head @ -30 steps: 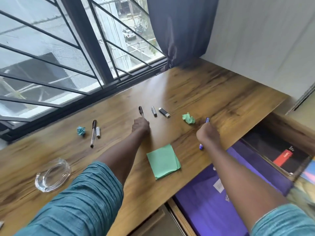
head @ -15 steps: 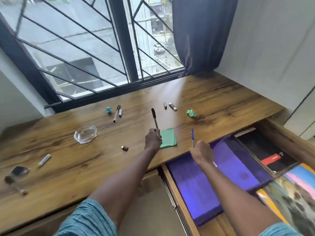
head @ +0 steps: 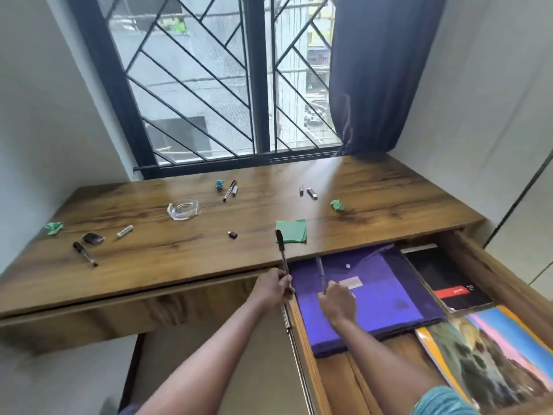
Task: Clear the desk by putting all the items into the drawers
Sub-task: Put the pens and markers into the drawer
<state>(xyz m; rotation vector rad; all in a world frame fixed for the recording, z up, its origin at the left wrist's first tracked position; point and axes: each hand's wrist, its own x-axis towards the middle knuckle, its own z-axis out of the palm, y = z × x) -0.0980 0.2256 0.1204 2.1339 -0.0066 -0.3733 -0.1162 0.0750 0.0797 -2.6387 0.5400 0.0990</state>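
My left hand [head: 273,290] grips a black pen [head: 281,248] upright, just in front of the desk's front edge beside the open drawer [head: 490,274]. Over that drawer my right hand [head: 336,302] holds a blue pen [head: 320,272], above a purple folder [head: 383,298]. On the wooden desk [head: 149,259] lie a green paper pad [head: 291,231], a glass ashtray [head: 183,209], pens [head: 229,190] [head: 84,253], crumpled green papers [head: 338,204] [head: 54,227], a blue paper ball [head: 219,185] and small caps and sticks [head: 311,193].
The drawer also holds a black book with a red label [head: 449,283] and a colourful picture book [head: 496,354]. A barred window [head: 239,85] and a dark curtain [head: 374,70] stand behind the desk. White walls close both sides.
Both hands pulled back from the desk top toward me, each carrying its pen. The right hand now hangs over the open drawer. The view tilted up and back, showing more of the desk.
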